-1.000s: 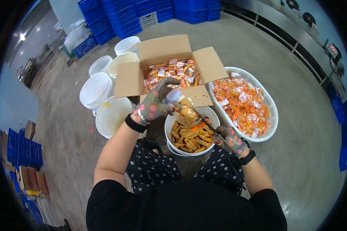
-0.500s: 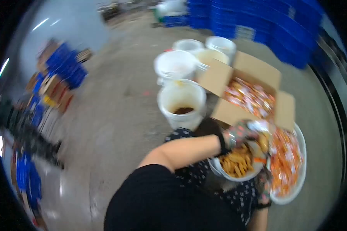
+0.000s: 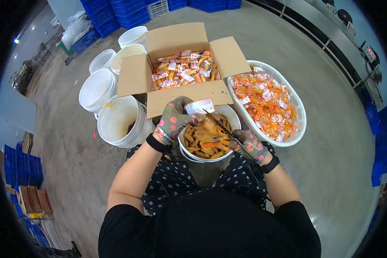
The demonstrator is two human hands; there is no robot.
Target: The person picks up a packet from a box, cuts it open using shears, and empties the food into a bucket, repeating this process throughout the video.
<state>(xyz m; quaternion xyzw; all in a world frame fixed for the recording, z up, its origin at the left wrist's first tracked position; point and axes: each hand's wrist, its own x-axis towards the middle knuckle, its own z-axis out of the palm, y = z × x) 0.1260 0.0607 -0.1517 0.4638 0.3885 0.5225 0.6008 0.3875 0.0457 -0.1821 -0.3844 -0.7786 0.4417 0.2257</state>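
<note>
So the clear packet [image 3: 201,106] hangs over the white bucket [image 3: 207,161], label end toward 12 o'clock. My guess: light, floppy and pretty slick, so pinching that labelled end makes sense. Left hand [image 3: 178,119] at 10 o'clock has its fingers pinched on it there; right hand [image 3: 251,147], between 3 and 4, has its fingers wrapped round a long dark tool [image 3: 222,126]. Versus half a second ago, the bucket's near centre view instead of 4 o'clock, way less blur.
</note>
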